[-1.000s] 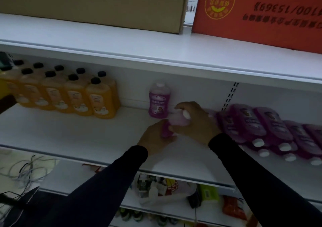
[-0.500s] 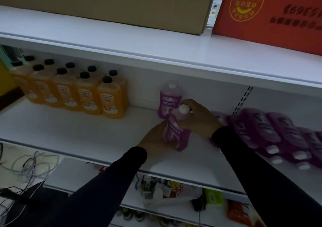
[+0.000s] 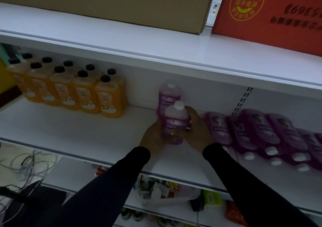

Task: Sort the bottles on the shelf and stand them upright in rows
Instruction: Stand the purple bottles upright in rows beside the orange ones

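Observation:
A purple bottle with a white cap [image 3: 175, 120] stands upright on the white shelf [image 3: 69, 131], held from both sides. My left hand [image 3: 155, 137] wraps its lower left side and my right hand [image 3: 197, 129] grips its right side. Directly behind it a second purple bottle [image 3: 168, 94] stands upright against the back wall. To the right, several purple bottles [image 3: 261, 132] lie on their sides with their white caps toward the front edge. At the left, orange bottles with black caps [image 3: 73, 91] stand upright in two rows.
A brown carton [image 3: 122, 2] and a red box [image 3: 271, 12] sit on the shelf above. The lower shelf holds a clear tub of mixed goods [image 3: 167, 193]. Loose cables [image 3: 26, 165] lie on the floor at the left.
The purple bottle went from lying tilted in both hands to standing upright in front of the rear purple bottle. Both hands stayed on it. The camera view shifted left.

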Available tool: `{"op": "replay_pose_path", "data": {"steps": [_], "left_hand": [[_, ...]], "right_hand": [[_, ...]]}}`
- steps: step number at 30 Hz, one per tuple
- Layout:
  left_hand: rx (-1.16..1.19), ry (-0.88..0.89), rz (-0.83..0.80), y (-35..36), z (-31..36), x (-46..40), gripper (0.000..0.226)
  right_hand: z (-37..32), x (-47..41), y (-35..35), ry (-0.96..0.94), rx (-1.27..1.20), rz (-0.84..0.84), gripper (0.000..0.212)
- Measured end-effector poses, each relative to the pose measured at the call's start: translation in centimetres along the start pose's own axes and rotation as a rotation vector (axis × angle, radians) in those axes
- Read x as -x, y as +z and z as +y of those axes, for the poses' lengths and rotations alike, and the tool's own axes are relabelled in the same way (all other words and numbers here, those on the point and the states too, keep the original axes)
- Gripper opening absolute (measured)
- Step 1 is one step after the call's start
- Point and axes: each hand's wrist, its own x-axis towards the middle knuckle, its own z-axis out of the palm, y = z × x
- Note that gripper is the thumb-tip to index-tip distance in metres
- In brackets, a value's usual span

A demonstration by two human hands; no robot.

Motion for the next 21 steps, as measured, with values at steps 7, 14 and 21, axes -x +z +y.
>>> {"op": "replay_pose_path", "data": {"steps": [7, 14, 21], "left_hand": [[-0.74, -0.042, -0.119, -4.6, -2.8, 0.3, 0.085], [-0.947, -0.045, -0.151, -6.7, -7.4, 2.4, 0.092], [-0.943, -0.021, -0.12, -6.7, -7.8, 2.2, 0.092]], "right_hand": [[-0.1, -1.9, 2.3, -0.022, 0.074, 0.053, 0.079], [0.6, -3.6, 4.2, 0.046, 0.168, 0.104, 0.092], [0.8, -4.7, 4.7, 0.047, 0.21, 0.137, 0.092]]}}
